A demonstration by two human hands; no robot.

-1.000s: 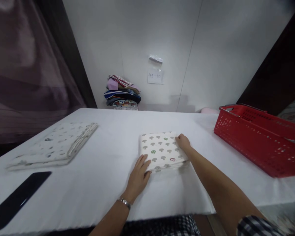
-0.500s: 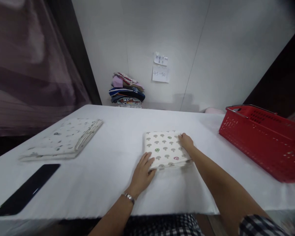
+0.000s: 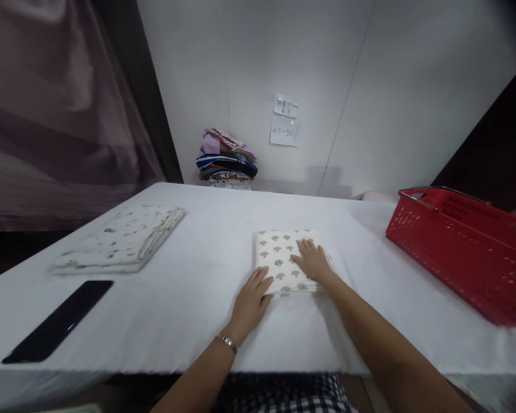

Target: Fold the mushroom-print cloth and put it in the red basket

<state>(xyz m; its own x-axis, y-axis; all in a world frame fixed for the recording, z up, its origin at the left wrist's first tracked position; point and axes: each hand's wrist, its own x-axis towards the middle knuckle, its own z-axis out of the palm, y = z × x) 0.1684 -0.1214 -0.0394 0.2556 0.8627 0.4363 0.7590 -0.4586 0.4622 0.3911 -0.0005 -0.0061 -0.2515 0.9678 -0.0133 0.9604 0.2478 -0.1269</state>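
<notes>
A folded white cloth (image 3: pixel 269 246) printed with grey and green mushrooms lies in front of me on the white-covered table (image 3: pixel 206 310). At its near left corner rests my left hand (image 3: pixel 250 298), fingers stretched along the edge. My right hand (image 3: pixel 313 261) lies flat on top of the cloth, towards its right side, with its fingers spread and part of the print hidden beneath it. Neither hand grips the fabric.
To the left lies another folded, patterned cloth (image 3: pixel 116 238), with a flat black slab (image 3: pixel 58 321) nearer me. A red basket (image 3: pixel 451 246) stands on the right. Against the back wall is a stack of folded fabrics (image 3: pixel 227 160), beside paper signs (image 3: pixel 284 131).
My right hand has moved from the cloth's far right corner inward onto its top and now lies flat. The left hand stays at the near left corner. The view has shifted slightly.
</notes>
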